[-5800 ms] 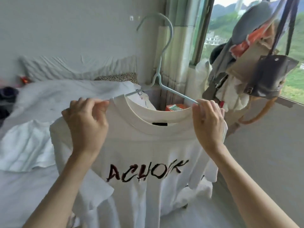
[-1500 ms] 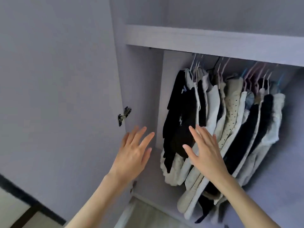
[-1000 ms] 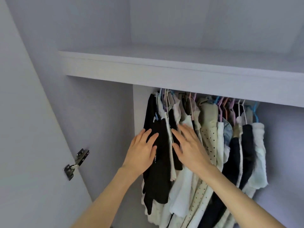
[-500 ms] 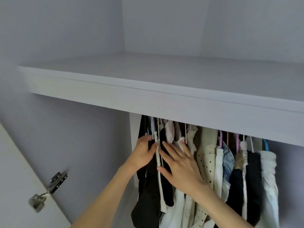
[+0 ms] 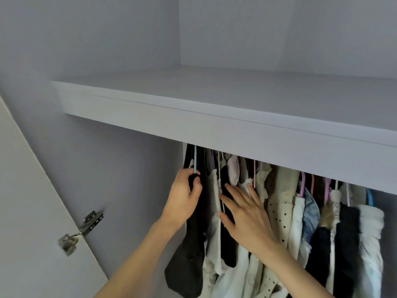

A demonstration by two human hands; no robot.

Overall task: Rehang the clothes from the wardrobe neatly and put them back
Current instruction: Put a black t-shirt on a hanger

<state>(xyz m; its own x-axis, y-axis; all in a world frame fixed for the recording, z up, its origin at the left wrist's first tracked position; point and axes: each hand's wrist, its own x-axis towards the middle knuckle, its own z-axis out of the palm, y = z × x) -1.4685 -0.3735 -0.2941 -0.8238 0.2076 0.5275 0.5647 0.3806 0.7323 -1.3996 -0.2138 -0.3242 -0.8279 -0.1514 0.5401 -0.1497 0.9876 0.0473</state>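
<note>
Fingers of the left hand (image 5: 184, 197) are curled around the top of a black garment (image 5: 189, 250), right where a thin light-blue hanger (image 5: 195, 161) stem comes down out of the shadow under the shelf (image 5: 214, 127). Can't tell if the hanger itself is pinched or just the fabric at its neck, but the grip is closed, not loose. Just to the right of that black piece, the right hand (image 5: 247, 216) lies flat with straight, spread fingers pressed against the neighbouring clothes (image 5: 285, 222), holding nothing.

Black garment is soft, matte, and droops to a rounded point low down. It's the leftmost thing on the row, right next to the wardrobe's inner side wall (image 5: 129, 179). To the right of it: white and cream fabrics, a beige piece with dark polka dots (image 5: 279, 214), a bit of faded denim (image 5: 310, 208), more dark stuff, and a crinkly white item (image 5: 370, 237) at the far end. Hanger necks are skinny, in pink, purple and blue, all disappearing up behind the shelf edge, so the rail isn't visible.

Shelf is a thick smooth board in pale lilac-grey, same flat finish as the walls. Left of the black garment, the open door (image 5: 32, 211) carries a shiny metal hinge (image 5: 80, 230).
</note>
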